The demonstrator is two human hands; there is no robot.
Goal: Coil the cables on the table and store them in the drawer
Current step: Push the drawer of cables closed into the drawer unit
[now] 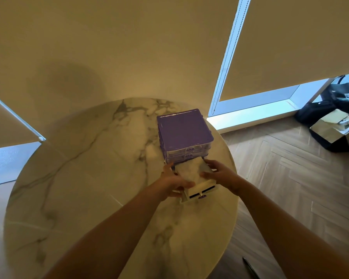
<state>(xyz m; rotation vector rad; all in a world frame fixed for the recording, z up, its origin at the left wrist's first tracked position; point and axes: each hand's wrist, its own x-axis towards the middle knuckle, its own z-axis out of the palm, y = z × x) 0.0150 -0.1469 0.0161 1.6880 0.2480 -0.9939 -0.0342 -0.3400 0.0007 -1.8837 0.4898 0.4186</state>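
1. A purple drawer unit [184, 129] stands on the round marble tabletop [79, 178], near its right edge
2. Its bottom drawer [195, 178] is pulled well out
3. Left hand [172, 183] grips the drawer's left side; right hand [218, 174] holds its right side
4. Cables are not clearly visible; the drawer's contents look pale and blurred

Cream wall [129, 47], drawn roller blinds [290, 47], herringbone wood floor [290, 178], round marble table [79, 178], daylight below the blinds.
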